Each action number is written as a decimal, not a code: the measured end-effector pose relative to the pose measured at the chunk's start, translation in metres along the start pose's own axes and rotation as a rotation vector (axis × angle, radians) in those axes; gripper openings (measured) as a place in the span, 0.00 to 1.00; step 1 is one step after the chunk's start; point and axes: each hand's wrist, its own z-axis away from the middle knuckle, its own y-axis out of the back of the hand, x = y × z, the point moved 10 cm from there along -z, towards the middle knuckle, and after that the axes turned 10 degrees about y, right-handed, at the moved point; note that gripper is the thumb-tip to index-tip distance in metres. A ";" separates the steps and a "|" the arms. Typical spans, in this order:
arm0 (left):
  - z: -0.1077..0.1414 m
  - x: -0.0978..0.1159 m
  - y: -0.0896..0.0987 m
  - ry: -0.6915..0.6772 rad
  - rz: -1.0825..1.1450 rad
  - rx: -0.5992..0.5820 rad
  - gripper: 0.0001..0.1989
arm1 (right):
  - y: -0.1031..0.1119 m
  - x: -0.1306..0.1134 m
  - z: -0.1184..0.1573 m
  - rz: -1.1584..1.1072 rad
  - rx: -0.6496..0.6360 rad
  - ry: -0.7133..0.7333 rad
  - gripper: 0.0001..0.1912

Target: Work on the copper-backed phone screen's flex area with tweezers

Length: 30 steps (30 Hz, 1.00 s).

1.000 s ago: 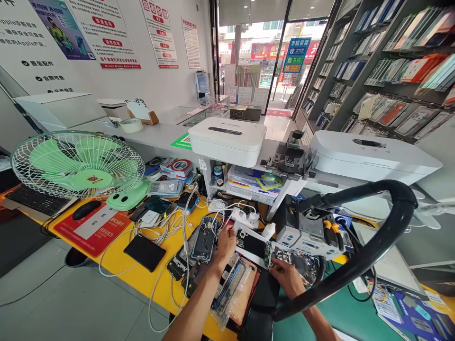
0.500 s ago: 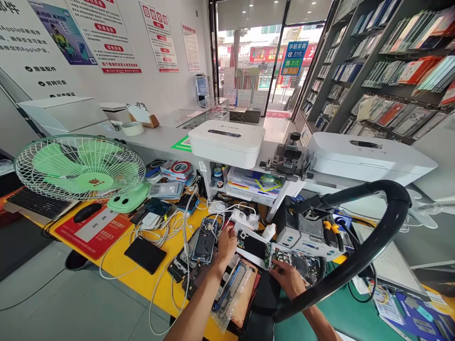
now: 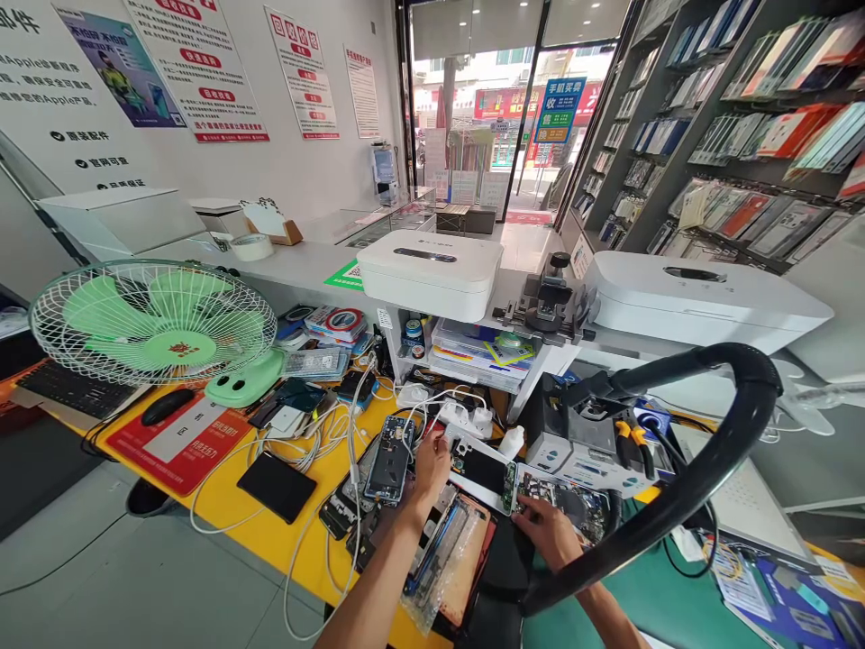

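An opened phone (image 3: 483, 469) with a white frame, a black inside and a small green board at its right end lies slantwise between my hands. My left hand (image 3: 432, 464) is closed on its upper left end. My right hand (image 3: 549, 532) has thumb and fingertips pinched at its lower right end; the exact contact is partly hidden. Right beside that hand lies a tray of small parts (image 3: 568, 496). Left of my left hand rests a dismantled phone (image 3: 390, 458). Below my left hand are phone frames in clear plastic (image 3: 432, 559) and a copper-coloured panel (image 3: 465, 554).
A thick black hose (image 3: 736, 433) arches over the right side, close to my right forearm. White cables (image 3: 351, 442) loop across the yellow table mat (image 3: 223, 518). A green fan (image 3: 176, 333) stands at left. Grey boxes (image 3: 581, 451) and a white power strip (image 3: 463, 415) stand behind the phone.
My hands and the opened phone keep almost the same place. The view has shifted very slightly.
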 end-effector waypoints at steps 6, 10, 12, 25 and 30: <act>0.000 0.002 0.001 -0.006 0.000 0.002 0.17 | 0.000 0.001 -0.001 0.019 0.001 0.006 0.16; 0.000 0.002 0.001 -0.004 -0.005 0.005 0.16 | 0.001 -0.001 0.000 0.017 0.006 0.020 0.15; -0.001 0.002 0.001 -0.004 -0.005 0.005 0.16 | 0.002 -0.002 0.000 0.010 0.017 0.026 0.15; -0.003 -0.005 -0.003 0.029 -0.024 0.031 0.18 | -0.003 0.002 -0.002 0.100 0.036 0.037 0.15; -0.002 -0.010 -0.006 0.053 -0.044 0.052 0.18 | -0.003 -0.001 0.002 0.079 0.075 0.070 0.16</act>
